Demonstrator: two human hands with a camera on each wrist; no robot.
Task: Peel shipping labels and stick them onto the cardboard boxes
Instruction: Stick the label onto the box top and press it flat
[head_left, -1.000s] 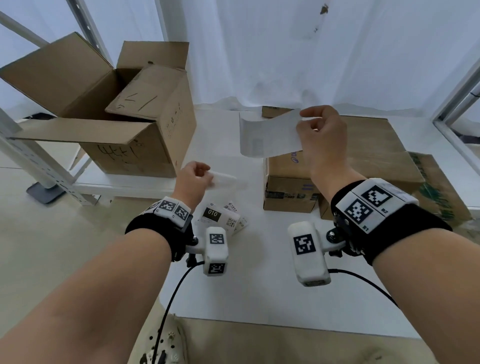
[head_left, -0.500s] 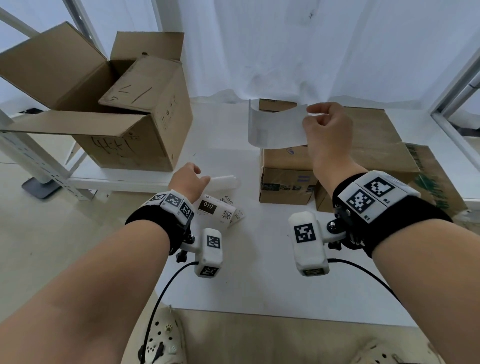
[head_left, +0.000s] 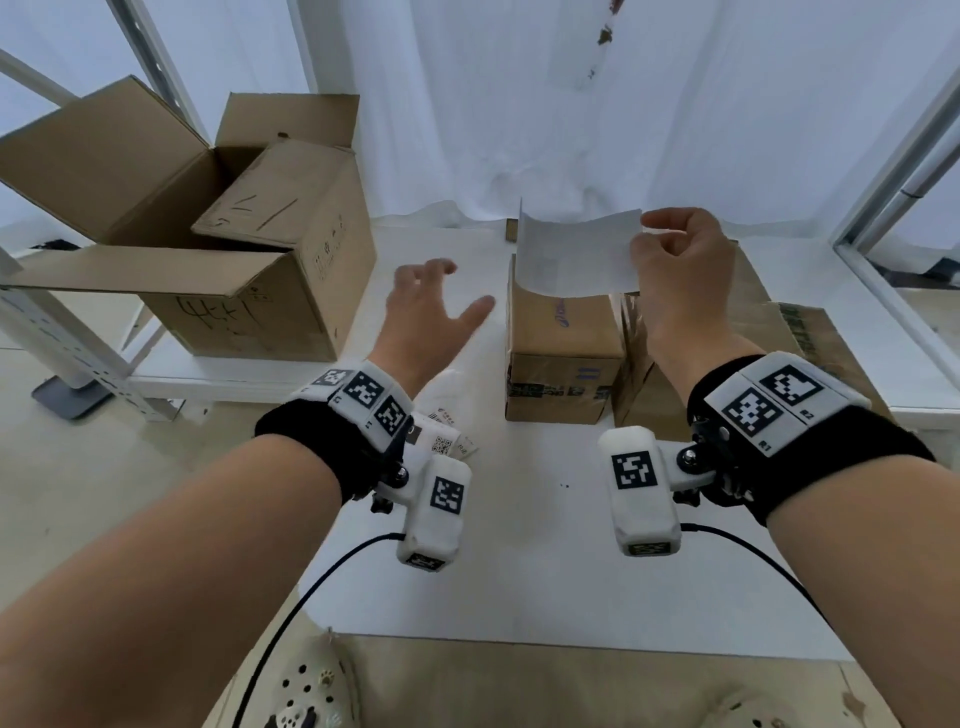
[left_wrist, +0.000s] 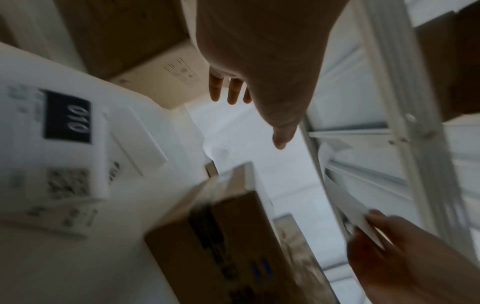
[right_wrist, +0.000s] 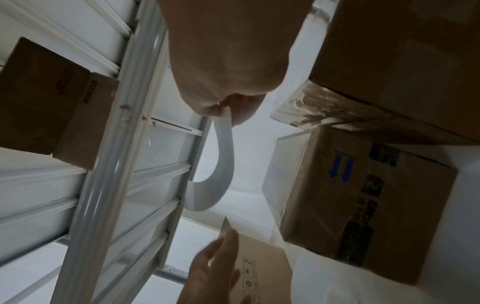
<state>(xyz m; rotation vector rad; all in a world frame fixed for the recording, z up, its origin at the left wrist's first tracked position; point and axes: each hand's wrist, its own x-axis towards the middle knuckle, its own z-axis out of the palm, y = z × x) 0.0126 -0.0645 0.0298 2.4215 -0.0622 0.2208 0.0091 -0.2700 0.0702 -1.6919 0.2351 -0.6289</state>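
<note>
My right hand (head_left: 644, 236) pinches the right edge of a peeled white shipping label (head_left: 574, 254), which hangs curled above a small taped cardboard box (head_left: 563, 358). The right wrist view shows thumb and finger closed on the label (right_wrist: 223, 162), with the box (right_wrist: 363, 205) below it. My left hand (head_left: 457, 286) is open with fingers spread and holds nothing; it hovers left of the box, a short way from the label's free edge. In the left wrist view its fingers (left_wrist: 231, 90) are straight. A larger box (head_left: 641, 374) stands against the small one's right side.
A stack of printed labels (head_left: 441, 441) lies on the white table (head_left: 545, 571) under my left wrist. A big open carton (head_left: 249, 291) stands on a low shelf at the left. A flattened box (head_left: 810, 332) lies far right. White metal framing (head_left: 893, 171) rises at the right.
My left hand let go of the white strip it held, opened, and rose toward the label. The right hand still holds the label above the small box.
</note>
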